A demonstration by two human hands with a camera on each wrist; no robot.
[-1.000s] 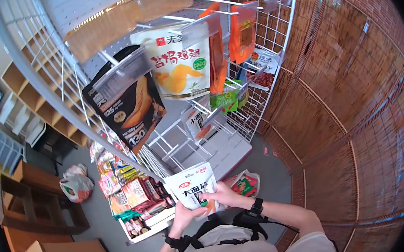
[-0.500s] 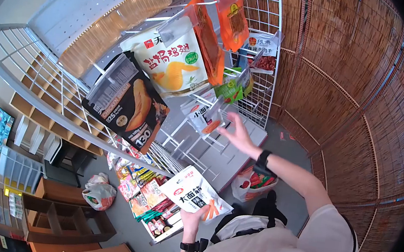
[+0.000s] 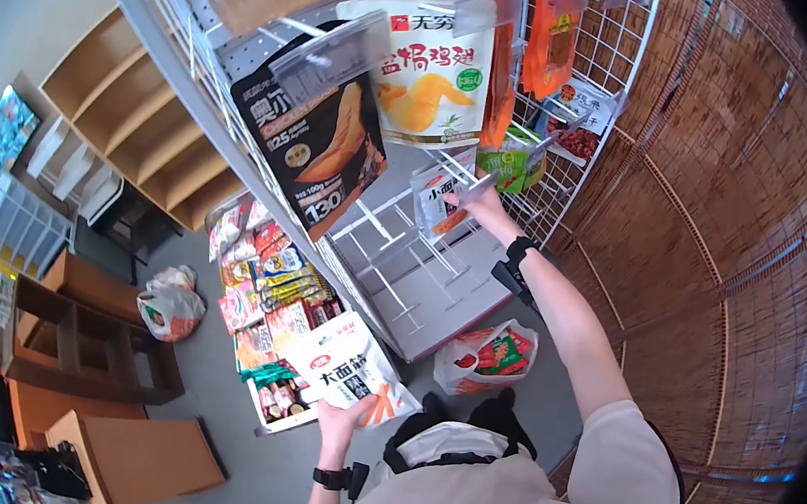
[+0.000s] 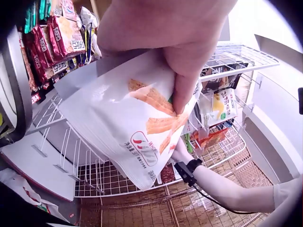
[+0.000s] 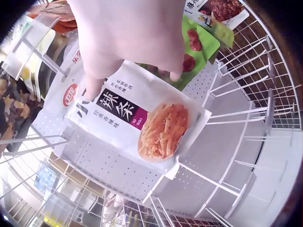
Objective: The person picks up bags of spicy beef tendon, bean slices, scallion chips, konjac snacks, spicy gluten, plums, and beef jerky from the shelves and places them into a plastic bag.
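My left hand (image 3: 339, 424) grips a large white snack bag (image 3: 334, 364) by its lower edge, thumb across its printed front. In the left wrist view the orange strips pictured on this white snack bag (image 4: 90, 111) lie beside my thumb. My right hand (image 3: 489, 212) reaches into the wire rack and pinches a smaller white snack bag (image 3: 427, 200) hanging there. In the right wrist view the right thumb lies on the front of that smaller bag (image 5: 163, 137), with the other fingers at its upper edge, in front of a green packet (image 5: 203, 42).
A black packet (image 3: 311, 140), a white chicken-wing bag (image 3: 434, 85) and orange packets (image 3: 550, 43) hang from hooks around my right arm. Below stands a crate of snacks (image 3: 268, 286). A plastic bag (image 3: 486, 358) sits on the floor. A woven screen (image 3: 723, 271) flanks the rack.
My right hand has let go of the large white bag and moved up to the smaller hanging bag. The left hand keeps its hold on the large bag, now further left in view.
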